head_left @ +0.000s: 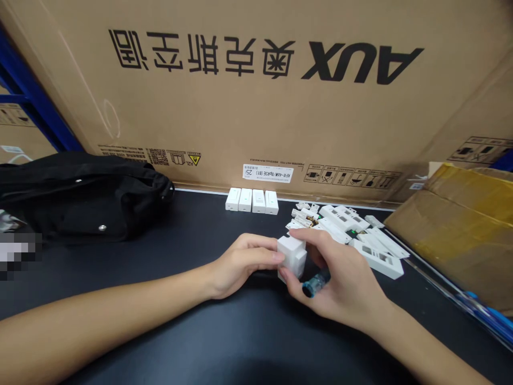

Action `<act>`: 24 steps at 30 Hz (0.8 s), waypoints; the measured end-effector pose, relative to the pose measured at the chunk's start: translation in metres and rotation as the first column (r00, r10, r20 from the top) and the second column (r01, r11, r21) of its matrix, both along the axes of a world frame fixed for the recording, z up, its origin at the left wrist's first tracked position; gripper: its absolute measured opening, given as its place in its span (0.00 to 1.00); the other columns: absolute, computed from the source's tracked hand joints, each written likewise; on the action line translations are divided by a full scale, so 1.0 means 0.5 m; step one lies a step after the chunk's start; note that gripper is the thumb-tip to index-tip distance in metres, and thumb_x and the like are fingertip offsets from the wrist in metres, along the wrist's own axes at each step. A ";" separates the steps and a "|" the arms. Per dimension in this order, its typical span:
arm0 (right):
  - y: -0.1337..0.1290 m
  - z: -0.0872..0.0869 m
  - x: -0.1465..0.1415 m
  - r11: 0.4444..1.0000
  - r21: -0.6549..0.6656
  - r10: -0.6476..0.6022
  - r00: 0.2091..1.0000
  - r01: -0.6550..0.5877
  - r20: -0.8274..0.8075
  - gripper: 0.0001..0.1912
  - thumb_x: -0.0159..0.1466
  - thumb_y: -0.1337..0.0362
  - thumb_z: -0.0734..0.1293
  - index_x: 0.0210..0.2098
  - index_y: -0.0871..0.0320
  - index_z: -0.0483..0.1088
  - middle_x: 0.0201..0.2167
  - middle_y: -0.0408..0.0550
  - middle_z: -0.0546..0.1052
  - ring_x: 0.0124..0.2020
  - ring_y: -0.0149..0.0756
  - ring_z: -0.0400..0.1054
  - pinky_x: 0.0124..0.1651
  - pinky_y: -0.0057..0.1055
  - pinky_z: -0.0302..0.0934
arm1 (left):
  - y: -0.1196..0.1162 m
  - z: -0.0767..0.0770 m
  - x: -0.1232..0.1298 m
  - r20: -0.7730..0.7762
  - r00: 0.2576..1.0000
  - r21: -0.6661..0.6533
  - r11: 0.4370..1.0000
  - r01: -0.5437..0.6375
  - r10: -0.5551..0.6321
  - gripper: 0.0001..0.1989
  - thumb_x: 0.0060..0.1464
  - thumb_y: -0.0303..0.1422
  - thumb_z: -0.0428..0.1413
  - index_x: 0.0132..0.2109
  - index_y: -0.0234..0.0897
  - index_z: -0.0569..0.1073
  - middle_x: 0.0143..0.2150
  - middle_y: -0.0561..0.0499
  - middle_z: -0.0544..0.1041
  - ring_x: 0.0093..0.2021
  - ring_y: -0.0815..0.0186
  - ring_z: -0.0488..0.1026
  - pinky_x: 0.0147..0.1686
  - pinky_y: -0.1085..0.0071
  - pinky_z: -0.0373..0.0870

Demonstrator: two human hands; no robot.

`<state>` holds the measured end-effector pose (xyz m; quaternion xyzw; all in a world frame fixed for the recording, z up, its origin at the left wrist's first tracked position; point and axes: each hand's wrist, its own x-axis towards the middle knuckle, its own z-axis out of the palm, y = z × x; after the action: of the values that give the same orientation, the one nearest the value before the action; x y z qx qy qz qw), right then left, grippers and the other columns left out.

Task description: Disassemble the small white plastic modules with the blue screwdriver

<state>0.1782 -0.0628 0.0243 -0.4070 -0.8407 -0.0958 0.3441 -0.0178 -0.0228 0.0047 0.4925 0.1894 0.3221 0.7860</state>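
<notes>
White block-shaped plastic piece (292, 255) is up between both hands, over the black tabletop (172, 331), just in front of the loose parts. Left hand (244, 262): narrow grip, thumb and fingers on the piece's left side. Right hand (340, 272): fingertips and thumb on its right side; a translucent blue cylindrical handle (316, 283) is also tucked in this hand.

Around: four small white rectangular units (251, 201) in a row behind, near the carton. Heap of white plastic housings and small parts (344, 224) behind and beside the right hand, partly hidden by it. Black fabric bag with metal snaps (80, 195) at left; brown cardboard box with yellowish tape (460, 224) at right. Large brown cardboard carton (224, 117) closes off the back; blue metal frame (30, 91) far left.

Writing: carton has "AUX" and "奥克斯空调", upside down; white label (267, 174) reads "KFR-46W/BpR3E (B1)", also upside down. Yellow warning triangle printed near it, left.

Piece: flat face up, small raised block facing right. Long axis unclear, fingers cover part.
</notes>
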 end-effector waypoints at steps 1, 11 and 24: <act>-0.001 -0.001 0.001 0.999 0.035 0.009 1.000 -0.009 0.020 0.25 0.58 0.63 0.68 0.53 0.58 0.62 0.30 0.43 0.74 0.19 0.26 0.62 0.22 0.25 0.57 | 0.000 -0.001 -0.001 0.002 1.000 -0.007 1.000 0.000 0.000 0.09 0.51 0.31 0.62 0.38 0.29 0.81 0.35 0.44 0.78 0.40 0.63 0.74 0.47 0.68 0.67; -0.006 0.010 0.004 0.990 0.005 0.142 0.979 -0.143 -0.145 0.24 0.59 0.67 0.70 0.52 0.55 0.59 0.27 0.38 0.70 0.19 0.25 0.60 0.22 0.24 0.56 | 0.008 -0.008 -0.007 0.040 0.998 0.269 0.961 -0.058 0.049 0.25 0.48 0.31 0.67 0.52 0.39 0.69 0.54 0.45 0.72 0.53 0.61 0.69 0.53 0.65 0.64; 0.007 0.055 0.037 0.937 -0.167 0.271 0.941 -0.305 -0.202 0.08 0.67 0.67 0.61 0.44 0.57 0.69 0.42 0.51 0.66 0.32 0.31 0.62 0.28 0.29 0.62 | -0.003 0.010 -0.003 -0.188 0.981 0.328 0.945 0.017 0.047 0.23 0.50 0.33 0.67 0.46 0.39 0.61 0.38 0.56 0.69 0.35 0.74 0.65 0.34 0.77 0.62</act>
<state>0.1967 -0.0594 0.0516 -0.3177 -0.8630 0.0753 0.3855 -0.0191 -0.0243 0.0099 0.6437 0.2125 0.3058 0.6686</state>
